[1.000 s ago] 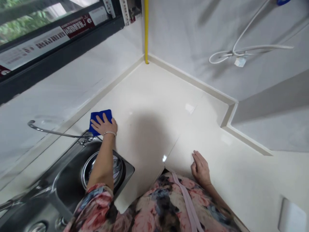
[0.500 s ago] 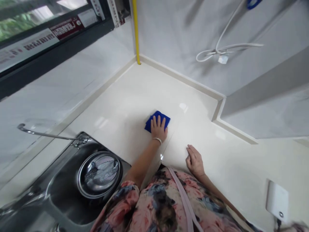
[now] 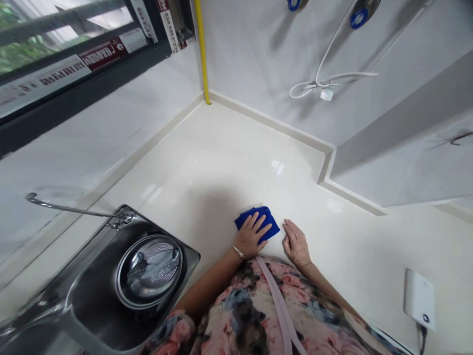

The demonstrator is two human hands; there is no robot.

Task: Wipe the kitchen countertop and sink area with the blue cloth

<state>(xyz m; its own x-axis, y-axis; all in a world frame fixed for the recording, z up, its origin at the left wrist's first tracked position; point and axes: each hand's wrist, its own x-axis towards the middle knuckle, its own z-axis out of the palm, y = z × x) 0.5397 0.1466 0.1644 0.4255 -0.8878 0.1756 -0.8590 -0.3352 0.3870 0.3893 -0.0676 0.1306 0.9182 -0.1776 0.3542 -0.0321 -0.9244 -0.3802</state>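
Head view: blue folded cloth at the near edge of the cream glossy countertop, under the left hand.
The red-and-white window labels are too blurred to read. The countertop is open to the far corner, with a steel sink at its left edge. The cloth's long axis runs roughly along the near edge. The left hand presses flat with fingers spread, gripping nothing. The right hand lies flat just beside it.

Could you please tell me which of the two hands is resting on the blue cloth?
The left hand, wearing a bracelet, lies on the blue cloth; the right hand rests flat on the countertop beside it.
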